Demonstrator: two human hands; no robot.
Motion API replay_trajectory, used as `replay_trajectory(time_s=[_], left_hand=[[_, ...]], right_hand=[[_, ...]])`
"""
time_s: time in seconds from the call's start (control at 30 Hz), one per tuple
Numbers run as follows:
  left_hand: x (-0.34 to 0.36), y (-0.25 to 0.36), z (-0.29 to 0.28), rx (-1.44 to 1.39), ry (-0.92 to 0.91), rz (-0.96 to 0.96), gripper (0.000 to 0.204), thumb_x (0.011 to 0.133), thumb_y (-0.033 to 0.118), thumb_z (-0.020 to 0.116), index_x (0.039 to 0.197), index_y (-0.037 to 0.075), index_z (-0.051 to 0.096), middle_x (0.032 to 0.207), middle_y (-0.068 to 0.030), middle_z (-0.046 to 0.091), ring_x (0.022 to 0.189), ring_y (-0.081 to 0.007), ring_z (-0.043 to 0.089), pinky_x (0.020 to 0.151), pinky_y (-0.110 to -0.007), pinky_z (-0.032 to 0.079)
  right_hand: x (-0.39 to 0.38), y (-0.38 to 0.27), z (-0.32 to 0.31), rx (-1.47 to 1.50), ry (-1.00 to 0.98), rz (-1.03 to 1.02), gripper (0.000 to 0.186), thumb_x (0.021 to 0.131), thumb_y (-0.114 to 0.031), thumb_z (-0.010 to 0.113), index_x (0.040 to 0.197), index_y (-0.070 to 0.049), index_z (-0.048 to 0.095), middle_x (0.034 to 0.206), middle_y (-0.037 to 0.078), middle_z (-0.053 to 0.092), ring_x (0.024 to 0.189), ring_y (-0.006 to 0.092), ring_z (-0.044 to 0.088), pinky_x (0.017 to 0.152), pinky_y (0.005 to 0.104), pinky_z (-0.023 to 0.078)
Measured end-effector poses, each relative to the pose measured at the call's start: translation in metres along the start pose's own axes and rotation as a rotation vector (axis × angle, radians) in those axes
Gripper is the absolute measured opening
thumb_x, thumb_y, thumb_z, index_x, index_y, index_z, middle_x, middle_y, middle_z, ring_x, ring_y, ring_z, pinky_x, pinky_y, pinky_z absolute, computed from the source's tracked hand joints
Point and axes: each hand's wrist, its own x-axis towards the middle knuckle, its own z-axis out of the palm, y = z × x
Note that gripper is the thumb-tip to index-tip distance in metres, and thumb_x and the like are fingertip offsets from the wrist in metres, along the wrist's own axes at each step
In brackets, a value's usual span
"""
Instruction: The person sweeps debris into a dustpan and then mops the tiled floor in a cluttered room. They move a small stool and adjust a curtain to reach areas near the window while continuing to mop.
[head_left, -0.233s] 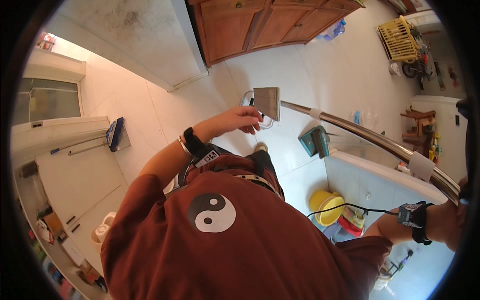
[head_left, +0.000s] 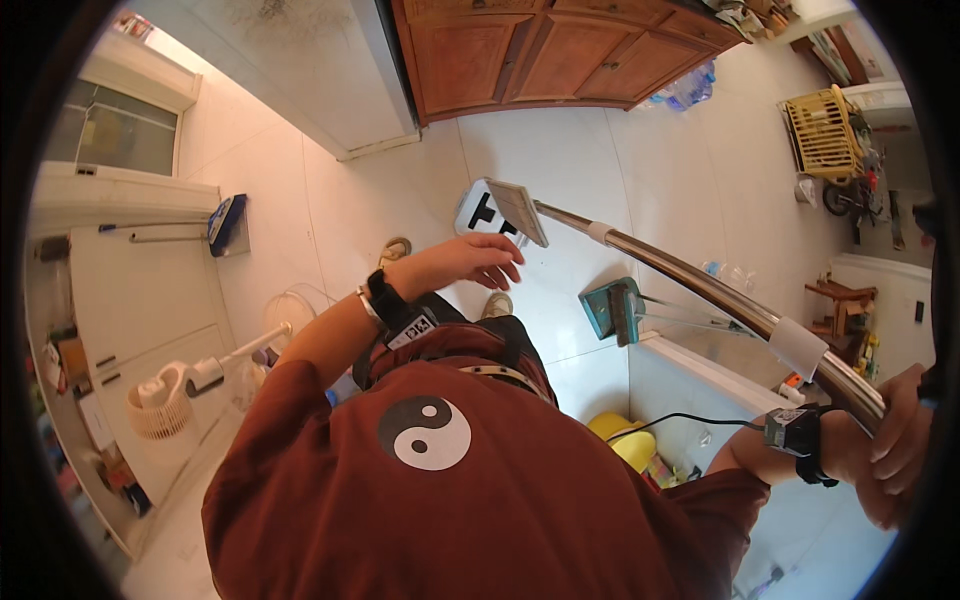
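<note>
My right hand is wrapped around the metal pole of a flat mop, near the pole's upper end at the right rim. The pole slants down to the left, ending in a tilted flat grey head. That head hangs in front of a white bucket with black slots, hiding part of it. My left hand holds nothing. Its fingers are loosely bent and apart, just below the mop head and without visible contact.
A teal dustpan and broom stand right of my feet. A white fan is at the left, and a blue broom leans behind it. Yellow buckets sit beside a low wall. A wooden cabinet stands ahead.
The mop head has shifted left and tilted, showing more of the white bucket. My left hand is slightly lower. The view has moved, bringing the fan and both feet into sight.
</note>
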Motion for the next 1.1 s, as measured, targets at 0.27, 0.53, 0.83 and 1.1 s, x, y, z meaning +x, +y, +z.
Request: replay_trajectory(time_s=[0.27, 0.53, 0.83, 1.1], left_hand=[[0.092, -0.019, 0.123, -0.853, -0.18, 0.057, 0.047, 0.099, 0.046, 0.041, 0.115, 0.005, 0.057, 0.117, -0.0165, 0.061, 0.105, -0.0263, 0.06, 0.092, -0.037, 0.049], [0.095, -0.027, 0.164, -1.182, -0.007, 0.133, 0.016, 0.093, 0.021, 0.054, 0.088, 0.006, 0.056, 0.098, -0.0104, 0.063, 0.102, -0.0254, 0.062, 0.092, -0.04, 0.05], [0.095, -0.031, 0.17, -1.293, 0.007, 0.451, 0.014, 0.088, 0.017, 0.052, 0.079, 0.007, 0.056, 0.077, -0.0077, 0.06, 0.079, -0.0231, 0.06, 0.081, -0.038, 0.05], [0.144, -0.088, 0.228, -1.4, 0.162, 0.544, 0.017, 0.09, 0.011, 0.05, 0.073, 0.007, 0.049, 0.067, -0.0039, 0.054, 0.068, -0.0193, 0.055, 0.074, -0.036, 0.05]], right_hand=[[-0.05, 0.012, -0.019, 0.497, -0.268, -0.259, 0.031, 0.075, -0.009, 0.076, 0.058, -0.014, 0.051, 0.047, -0.002, 0.048, 0.036, 0.0045, 0.042, 0.038, 0.0165, 0.035], [-0.113, -0.013, 0.009, 0.369, -0.323, -0.261, 0.033, 0.081, -0.015, 0.071, 0.057, -0.011, 0.048, 0.049, -0.001, 0.044, 0.038, 0.0082, 0.04, 0.038, 0.0234, 0.032], [-0.211, -0.084, 0.046, 0.618, 0.377, -0.596, 0.041, 0.068, -0.005, 0.068, 0.043, -0.013, 0.037, 0.04, -0.004, 0.038, 0.031, 0.0091, 0.037, 0.034, 0.0204, 0.028], [-0.267, -0.089, 0.008, 0.315, 0.292, -0.505, 0.037, 0.084, -0.014, 0.06, 0.055, -0.016, 0.037, 0.043, -0.007, 0.034, 0.033, 0.0046, 0.03, 0.04, 0.0224, 0.027]])
